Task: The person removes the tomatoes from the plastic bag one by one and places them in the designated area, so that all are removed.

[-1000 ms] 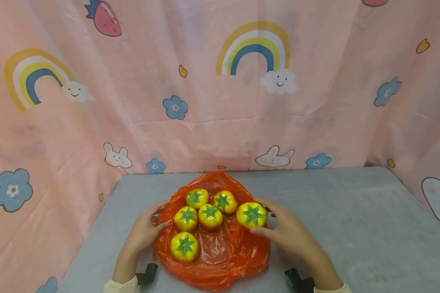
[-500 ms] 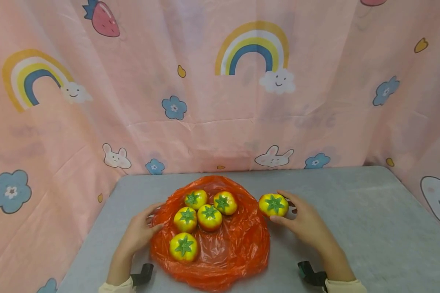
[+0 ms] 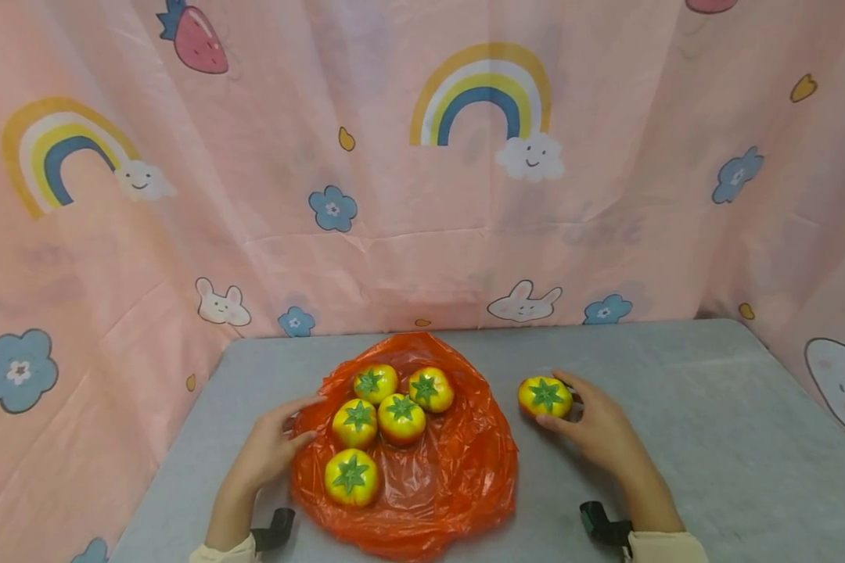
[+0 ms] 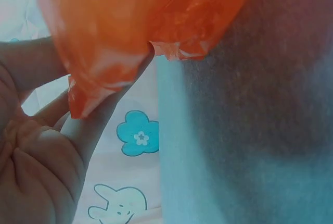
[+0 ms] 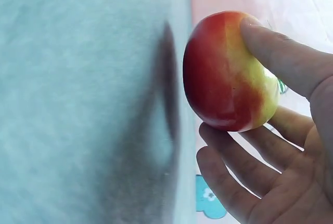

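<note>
My right hand [image 3: 595, 422] holds a glossy tomato [image 3: 545, 397], yellow on top and red below with a green star-shaped calyx, right of the bag. In the right wrist view, thumb and fingertips pinch this tomato [image 5: 229, 73] close over the tabletop, its shadow beside it. An orange-red plastic bag [image 3: 458, 469] lies spread at the middle of the table, several similar tomatoes [image 3: 401, 419] resting on it, stars up. At the bag's left edge is my left hand [image 3: 264, 450], thumb and fingers apart. The left wrist view shows the bag's edge [image 4: 109, 52] draped across those fingers.
The grey table [image 3: 711, 438] extends to the right of the bag. A pink curtain [image 3: 394, 274] printed with rainbows, flowers and rabbits hangs behind and around it. Black wrist mounts [image 3: 275, 529] sit beside both forearms.
My right hand has carried the tomato from the bag's right side out to the right, past its edge. The left hand has shifted slightly left, still at the bag's edge.
</note>
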The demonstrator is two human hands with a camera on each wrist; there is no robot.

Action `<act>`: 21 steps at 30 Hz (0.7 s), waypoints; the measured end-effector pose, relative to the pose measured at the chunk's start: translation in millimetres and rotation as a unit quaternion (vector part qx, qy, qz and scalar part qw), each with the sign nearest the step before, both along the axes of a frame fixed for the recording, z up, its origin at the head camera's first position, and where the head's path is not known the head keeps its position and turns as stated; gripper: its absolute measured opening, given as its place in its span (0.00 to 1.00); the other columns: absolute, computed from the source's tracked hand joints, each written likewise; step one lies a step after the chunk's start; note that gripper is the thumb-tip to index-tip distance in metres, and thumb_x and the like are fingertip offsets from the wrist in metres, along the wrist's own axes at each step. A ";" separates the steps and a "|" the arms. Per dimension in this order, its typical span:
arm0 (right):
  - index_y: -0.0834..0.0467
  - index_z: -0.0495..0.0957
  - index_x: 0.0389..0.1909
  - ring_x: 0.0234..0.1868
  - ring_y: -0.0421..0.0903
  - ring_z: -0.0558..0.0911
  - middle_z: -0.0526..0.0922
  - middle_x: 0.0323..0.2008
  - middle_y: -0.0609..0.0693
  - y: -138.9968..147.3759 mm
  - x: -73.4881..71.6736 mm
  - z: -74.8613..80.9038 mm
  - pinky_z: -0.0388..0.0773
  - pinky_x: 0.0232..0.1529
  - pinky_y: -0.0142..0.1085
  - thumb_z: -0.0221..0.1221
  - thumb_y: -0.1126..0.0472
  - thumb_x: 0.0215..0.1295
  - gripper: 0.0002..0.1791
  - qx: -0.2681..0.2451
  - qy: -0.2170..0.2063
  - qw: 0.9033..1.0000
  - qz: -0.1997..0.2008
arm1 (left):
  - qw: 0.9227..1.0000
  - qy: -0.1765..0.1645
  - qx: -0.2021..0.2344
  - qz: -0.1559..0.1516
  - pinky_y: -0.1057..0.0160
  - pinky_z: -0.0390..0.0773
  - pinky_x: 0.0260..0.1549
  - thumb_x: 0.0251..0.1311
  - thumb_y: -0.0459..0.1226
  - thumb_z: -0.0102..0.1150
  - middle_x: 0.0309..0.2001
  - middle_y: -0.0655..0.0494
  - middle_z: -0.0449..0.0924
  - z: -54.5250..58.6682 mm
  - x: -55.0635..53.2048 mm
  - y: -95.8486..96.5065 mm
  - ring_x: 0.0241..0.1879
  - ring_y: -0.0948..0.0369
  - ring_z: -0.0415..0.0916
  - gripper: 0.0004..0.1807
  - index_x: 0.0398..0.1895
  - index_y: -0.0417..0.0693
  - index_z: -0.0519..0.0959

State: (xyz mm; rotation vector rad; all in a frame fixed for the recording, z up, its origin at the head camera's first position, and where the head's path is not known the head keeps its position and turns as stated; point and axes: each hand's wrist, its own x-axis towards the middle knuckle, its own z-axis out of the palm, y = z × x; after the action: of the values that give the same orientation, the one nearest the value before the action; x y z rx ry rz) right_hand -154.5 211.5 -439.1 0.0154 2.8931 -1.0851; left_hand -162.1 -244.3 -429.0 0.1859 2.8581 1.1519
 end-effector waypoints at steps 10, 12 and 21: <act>0.62 0.61 0.73 0.62 0.68 0.75 0.66 0.70 0.70 2.1 -1.5 -7.9 0.73 0.60 0.63 0.69 0.43 0.58 0.48 0.004 0.004 1.000 0.005 | 1.000 -0.011 -0.010 0.007 0.43 0.79 0.58 0.59 0.27 0.65 0.67 0.40 0.72 1.3 0.7 2.3 0.63 0.41 0.74 0.30 0.66 0.53 0.75; 0.62 0.60 0.73 0.61 0.68 0.75 0.65 0.70 0.69 2.3 -1.2 -7.6 0.73 0.60 0.63 0.69 0.43 0.58 0.48 0.004 0.005 1.000 0.005 | 1.000 -0.012 -0.009 0.007 0.43 0.79 0.58 0.59 0.27 0.65 0.67 0.40 0.73 1.5 1.1 2.0 0.63 0.41 0.74 0.31 0.66 0.53 0.74; 0.62 0.60 0.73 0.62 0.68 0.75 0.66 0.69 0.69 3.4 -0.6 -5.7 0.71 0.62 0.65 0.70 0.45 0.58 0.48 0.008 0.014 1.000 0.006 | 1.000 -0.010 0.000 0.011 0.45 0.80 0.57 0.58 0.26 0.66 0.67 0.42 0.74 1.1 0.6 2.1 0.61 0.42 0.76 0.31 0.66 0.52 0.75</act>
State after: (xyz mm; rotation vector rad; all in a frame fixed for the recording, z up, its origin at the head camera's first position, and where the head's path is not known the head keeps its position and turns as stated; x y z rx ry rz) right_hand -155.1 214.9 -444.8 -0.0172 2.9227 -1.0706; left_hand -161.5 -242.2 -427.9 0.1412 2.8493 1.1509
